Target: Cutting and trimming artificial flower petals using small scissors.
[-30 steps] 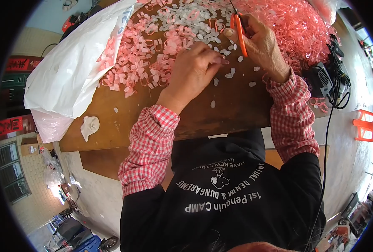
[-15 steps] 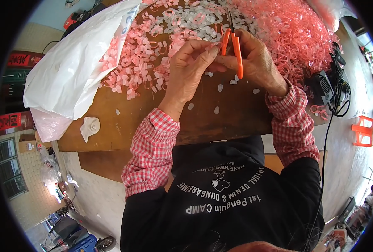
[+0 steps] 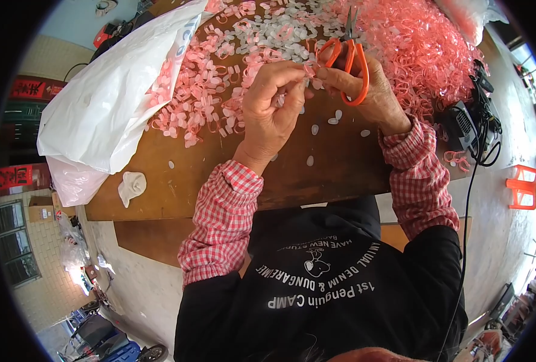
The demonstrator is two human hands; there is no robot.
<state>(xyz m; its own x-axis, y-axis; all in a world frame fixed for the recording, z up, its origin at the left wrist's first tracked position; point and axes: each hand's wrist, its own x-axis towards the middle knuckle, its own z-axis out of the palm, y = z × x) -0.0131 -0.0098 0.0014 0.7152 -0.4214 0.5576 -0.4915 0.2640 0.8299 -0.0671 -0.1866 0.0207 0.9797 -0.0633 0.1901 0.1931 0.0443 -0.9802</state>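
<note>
While right fingers (image 3: 334, 78) curl round orange scissors (image 3: 365, 75), left fingers (image 3: 294, 96) pinched, apparently a pink piece (image 3: 309, 70) between tips

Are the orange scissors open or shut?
A little open: the scissors in the right hand have their blade tips apart, with a gap showing between them, and their handle loops spread.

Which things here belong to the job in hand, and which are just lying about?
Seem to belong:
orange-handled scissors in the right hand
pink plastic piece in the left hand
glossy pink heap
translucent white ovals
white plastic bag, pink pieces at its mouth

Seem just lying about:
crumpled off-white scrap
black cables
orange plastic stool
</note>
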